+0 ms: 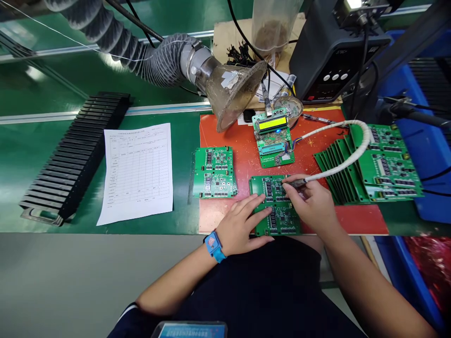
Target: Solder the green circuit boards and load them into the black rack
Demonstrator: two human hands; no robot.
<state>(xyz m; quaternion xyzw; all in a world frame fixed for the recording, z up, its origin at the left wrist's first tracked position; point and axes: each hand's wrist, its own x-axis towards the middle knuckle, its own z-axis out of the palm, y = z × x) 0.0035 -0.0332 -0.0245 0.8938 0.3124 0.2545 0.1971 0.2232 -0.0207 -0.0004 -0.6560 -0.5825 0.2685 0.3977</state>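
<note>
My left hand (241, 223), a blue band on its wrist, lies with fingers stretched out over the left edge of a green circuit board (289, 211). In my right hand (313, 204) is a probe (299, 183) on a white-wrapped cable (347, 166), its tip held down at the board's upper half; the fingers hide the exact contact. That cable runs up to a small programmer board (276, 148) with a lit yellow display and a blue light. To the left sits a stack of similar circuit boards (214, 172).
Many boards (384, 162) lean in a row at right, near a blue bin (398, 89). A fume extractor hood (236, 89) hangs above the orange mat (243, 159). A printed form (137, 173) and a black slotted rack (75, 155) lie at left. A soldering station (334, 56) stands behind.
</note>
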